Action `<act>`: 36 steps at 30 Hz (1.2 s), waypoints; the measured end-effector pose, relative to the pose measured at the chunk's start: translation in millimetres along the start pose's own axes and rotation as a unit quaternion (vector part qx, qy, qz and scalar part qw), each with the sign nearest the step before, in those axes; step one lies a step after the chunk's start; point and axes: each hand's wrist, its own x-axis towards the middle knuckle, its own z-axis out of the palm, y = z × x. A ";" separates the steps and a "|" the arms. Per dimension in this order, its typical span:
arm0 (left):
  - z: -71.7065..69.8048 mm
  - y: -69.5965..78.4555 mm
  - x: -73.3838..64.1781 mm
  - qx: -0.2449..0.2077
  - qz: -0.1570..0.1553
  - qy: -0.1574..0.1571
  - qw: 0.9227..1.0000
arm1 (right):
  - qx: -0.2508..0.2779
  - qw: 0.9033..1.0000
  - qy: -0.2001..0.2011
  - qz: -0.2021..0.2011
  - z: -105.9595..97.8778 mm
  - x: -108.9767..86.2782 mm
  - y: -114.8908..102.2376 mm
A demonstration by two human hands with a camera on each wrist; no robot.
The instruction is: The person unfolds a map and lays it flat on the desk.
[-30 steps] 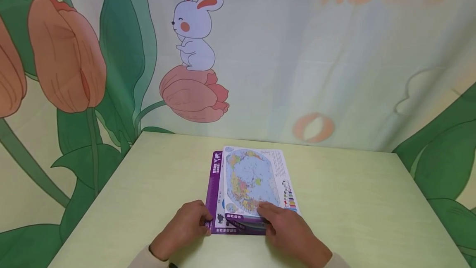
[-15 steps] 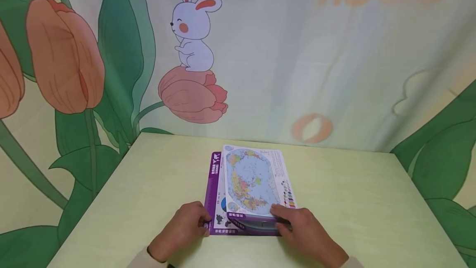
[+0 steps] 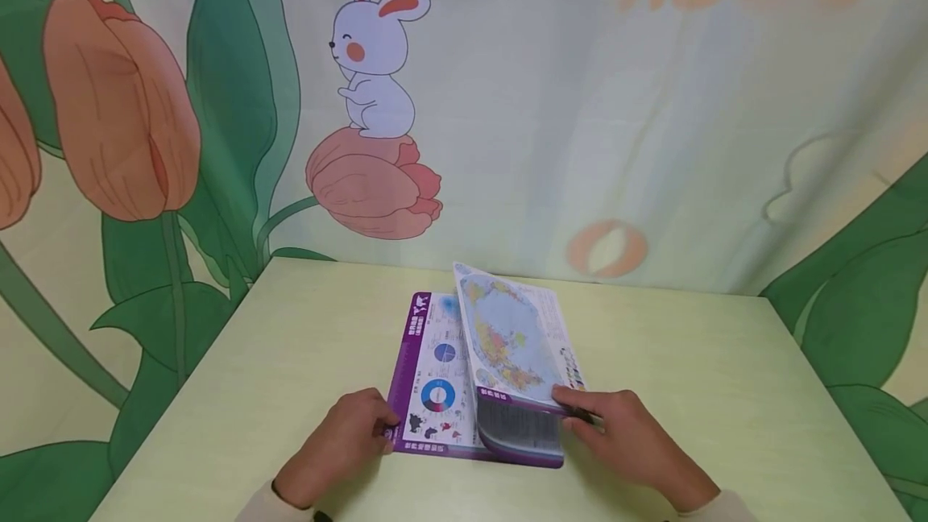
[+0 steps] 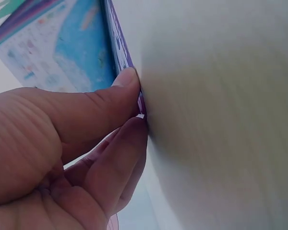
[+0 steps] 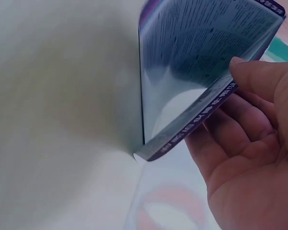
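Note:
A folded world map (image 3: 507, 333) with purple borders lies on the table, partly opened. Its left panel (image 3: 410, 369), printed with round charts and small coloured land shapes, rests flat. My left hand (image 3: 346, 435) pinches that panel's near left corner between thumb and fingers. The upper panel, showing the blue world map, is tilted up, and my right hand (image 3: 629, 435) grips its near right edge. In the right wrist view, my thumb (image 5: 261, 76) lies on the raised sheet (image 5: 197, 43) with the fingers beneath, and dense printed text fills its inner face.
The pale yellow-green table (image 3: 689, 369) reaches back to a hanging cloth (image 3: 522, 103) printed with tulips, leaves and a white rabbit (image 3: 380, 71). The cloth stands close behind the table's far edge.
My right hand has moved right and lifted the upper panel into a tilt, uncovering more of the left panel and a grey inner page. My left hand stays at the corner, shifted slightly left.

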 end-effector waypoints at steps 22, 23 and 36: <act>-26.9 -53.8 -14.9 -0.001 -0.099 -0.002 0.995 | 0.099 0.992 0.021 0.080 -54.4 -25.8 6.7; -28.2 -57.0 -16.1 -0.001 -0.103 -0.002 0.995 | 0.101 0.991 0.023 0.084 -55.6 -27.9 7.6; -42.6 -91.8 -26.5 -0.014 -0.101 0.006 0.995 | -0.021 0.980 0.064 0.190 -82.1 -69.4 22.3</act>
